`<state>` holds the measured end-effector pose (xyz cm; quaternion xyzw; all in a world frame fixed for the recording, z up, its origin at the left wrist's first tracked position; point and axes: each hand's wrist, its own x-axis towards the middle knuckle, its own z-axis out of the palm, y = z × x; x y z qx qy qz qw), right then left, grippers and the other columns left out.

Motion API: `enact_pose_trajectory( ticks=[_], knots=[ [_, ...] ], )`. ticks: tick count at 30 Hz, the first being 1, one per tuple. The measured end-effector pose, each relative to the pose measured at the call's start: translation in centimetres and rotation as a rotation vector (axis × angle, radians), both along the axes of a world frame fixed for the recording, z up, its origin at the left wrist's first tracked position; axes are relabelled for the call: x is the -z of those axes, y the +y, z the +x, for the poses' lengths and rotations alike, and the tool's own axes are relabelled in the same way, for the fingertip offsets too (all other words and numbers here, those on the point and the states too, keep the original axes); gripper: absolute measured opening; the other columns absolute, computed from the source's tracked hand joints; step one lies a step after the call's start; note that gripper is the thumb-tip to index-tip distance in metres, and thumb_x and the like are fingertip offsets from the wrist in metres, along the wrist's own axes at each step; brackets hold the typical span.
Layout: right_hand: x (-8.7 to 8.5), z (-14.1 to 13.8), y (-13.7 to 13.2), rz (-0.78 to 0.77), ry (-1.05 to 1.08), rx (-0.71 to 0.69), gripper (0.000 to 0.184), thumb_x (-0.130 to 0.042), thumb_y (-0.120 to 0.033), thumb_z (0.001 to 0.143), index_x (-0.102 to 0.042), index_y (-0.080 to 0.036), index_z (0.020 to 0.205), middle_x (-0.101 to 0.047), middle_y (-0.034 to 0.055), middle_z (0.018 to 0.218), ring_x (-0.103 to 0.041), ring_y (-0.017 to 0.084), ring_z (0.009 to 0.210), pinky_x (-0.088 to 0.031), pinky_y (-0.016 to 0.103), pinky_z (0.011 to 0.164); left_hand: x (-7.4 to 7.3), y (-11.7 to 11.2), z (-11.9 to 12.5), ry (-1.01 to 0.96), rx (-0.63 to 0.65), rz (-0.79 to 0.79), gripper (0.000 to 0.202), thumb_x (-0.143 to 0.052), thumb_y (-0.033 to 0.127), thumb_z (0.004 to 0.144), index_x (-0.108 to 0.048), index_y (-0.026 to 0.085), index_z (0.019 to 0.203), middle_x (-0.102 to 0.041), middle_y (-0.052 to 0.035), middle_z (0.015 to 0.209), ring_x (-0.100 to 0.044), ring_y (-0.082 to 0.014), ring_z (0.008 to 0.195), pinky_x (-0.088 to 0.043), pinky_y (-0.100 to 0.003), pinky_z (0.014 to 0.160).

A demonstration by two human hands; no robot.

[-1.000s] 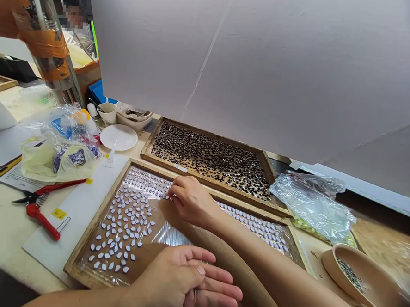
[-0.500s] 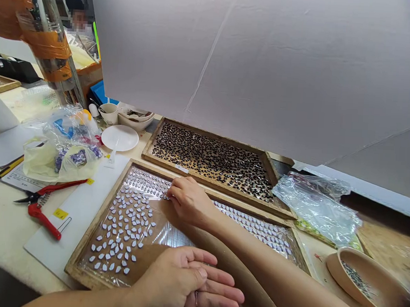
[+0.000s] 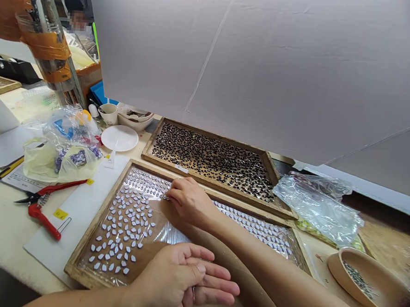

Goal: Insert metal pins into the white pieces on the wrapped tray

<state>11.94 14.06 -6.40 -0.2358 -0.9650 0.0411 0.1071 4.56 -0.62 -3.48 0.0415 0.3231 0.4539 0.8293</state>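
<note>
My right hand (image 3: 190,199) reaches across a shallow wooden tray (image 3: 98,221). Its fingertips are pinched together at the rows of small pale pieces with dark centres (image 3: 147,183); what they hold is too small to make out. Palm up, my left hand (image 3: 187,275) hovers over the tray's front part, fingers stretched out and thumb bent inward. A thin shiny metal bit (image 3: 193,293) shows against its palm. Loose white leaf-shaped pieces (image 3: 127,232) lie scattered on the tray's left side. More pale pieces (image 3: 256,228) stand in rows beyond my right forearm.
A second wooden tray (image 3: 271,169) with many dark shiny pieces sits behind. Red-handled pruning shears (image 3: 44,218), plastic bags (image 3: 70,140) and a white plate (image 3: 120,138) are left. At right are clear plastic (image 3: 320,207) and a tan bowl (image 3: 339,277). A grey panel (image 3: 248,72) hangs behind.
My left hand has shifted slightly left and its fingers have moved a little. The right hand stays pinched at almost the same spot.
</note>
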Motion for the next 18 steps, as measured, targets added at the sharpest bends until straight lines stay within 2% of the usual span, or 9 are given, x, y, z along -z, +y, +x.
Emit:
enact_pose_trajectory(
  ticks=[3,5,8,11,14,18],
  knots=[
    [-0.9,0.9,-0.2,-0.061,0.127,0.004,0.018,-0.051,-0.011,0.080,-0.067,-0.018,0.084,-0.057,0.0052,0.078,-0.048,0.016,0.072,-0.035,0.030,0.069,-0.4,0.4,-0.4,0.003,-0.059,0.013,0.015,-0.053,0.009,0.077,-0.053,0.006,0.092,-0.065,-0.0169,0.089,-0.066,-0.0246,0.085,-0.046,-0.038,0.084],
    [-2.2,1.8,-0.9,-0.131,0.240,0.032,0.018,-0.052,-0.012,0.079,-0.067,-0.017,0.087,-0.057,0.0056,0.080,-0.050,0.015,0.071,-0.038,0.029,0.066,-0.7,0.7,-0.8,-0.015,-0.137,0.008,0.016,-0.049,0.014,0.081,-0.053,0.005,0.094,-0.066,-0.0183,0.089,-0.065,-0.0260,0.088,-0.044,-0.039,0.088],
    [-4.8,3.2,-2.8,-0.321,0.364,0.066,0.014,-0.051,-0.013,0.080,-0.065,-0.017,0.082,-0.057,0.0050,0.080,-0.051,0.013,0.069,-0.041,0.025,0.062,-1.0,1.1,-1.2,-0.084,-0.227,0.005,0.026,-0.041,0.024,0.087,-0.055,0.003,0.096,-0.065,-0.0191,0.091,-0.064,-0.0256,0.089,-0.041,-0.041,0.092],
    [-6.5,4.2,-5.2,-0.459,0.348,0.038,0.015,-0.050,-0.013,0.080,-0.064,-0.018,0.082,-0.055,0.0047,0.079,-0.052,0.012,0.069,-0.042,0.024,0.060,-0.9,1.2,-1.4,-0.151,-0.260,0.027,0.033,-0.037,0.028,0.089,-0.058,0.003,0.094,-0.064,-0.0170,0.090,-0.062,-0.0217,0.087,-0.041,-0.038,0.092],
    [-6.5,4.5,-7.0,-0.437,0.278,0.042,0.018,-0.048,-0.011,0.080,-0.065,-0.017,0.084,-0.055,0.0058,0.077,-0.051,0.015,0.071,-0.041,0.027,0.061,-0.7,1.2,-1.4,-0.173,-0.263,0.066,0.036,-0.034,0.027,0.090,-0.061,0.003,0.091,-0.063,-0.0137,0.087,-0.060,-0.0161,0.078,-0.043,-0.033,0.086],
    [-5.1,4.3,-7.7,-0.359,0.299,0.055,0.021,-0.045,-0.010,0.081,-0.065,-0.016,0.080,-0.056,0.0071,0.076,-0.049,0.016,0.071,-0.039,0.030,0.062,-0.7,1.2,-1.5,-0.158,-0.244,0.102,0.038,-0.032,0.026,0.091,-0.063,0.004,0.089,-0.063,-0.0124,0.085,-0.058,-0.0150,0.076,-0.045,-0.029,0.079]
  ],
)
